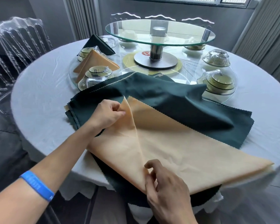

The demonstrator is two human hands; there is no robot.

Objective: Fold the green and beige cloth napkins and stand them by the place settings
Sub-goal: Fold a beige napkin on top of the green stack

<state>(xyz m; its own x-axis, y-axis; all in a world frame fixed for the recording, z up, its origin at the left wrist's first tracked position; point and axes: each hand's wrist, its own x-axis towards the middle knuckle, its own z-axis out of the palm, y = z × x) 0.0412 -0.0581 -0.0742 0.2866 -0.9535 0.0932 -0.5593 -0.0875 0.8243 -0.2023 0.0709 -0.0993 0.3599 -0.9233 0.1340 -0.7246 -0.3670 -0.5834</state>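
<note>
The left hand point(107, 114) pinches the raised far corner of the smooth beige cloth napkin point(176, 152); the right hand point(166, 188) pinches its near edge, fingers curled. A diagonal fold ridge runs between both hands, pointing away toward the table's middle. The napkin lies over dark green cloth napkins with zigzag-cut edges point(176, 101) on the round white-clothed table point(44, 94). Beyond stand a folded beige napkin point(94, 62) and a folded green napkin point(97, 44), peaked like tents beside plastic-wrapped bowl sets point(98, 75). A glass turntable on a steel post point(160, 32) carries a red label, unreadable.
</note>
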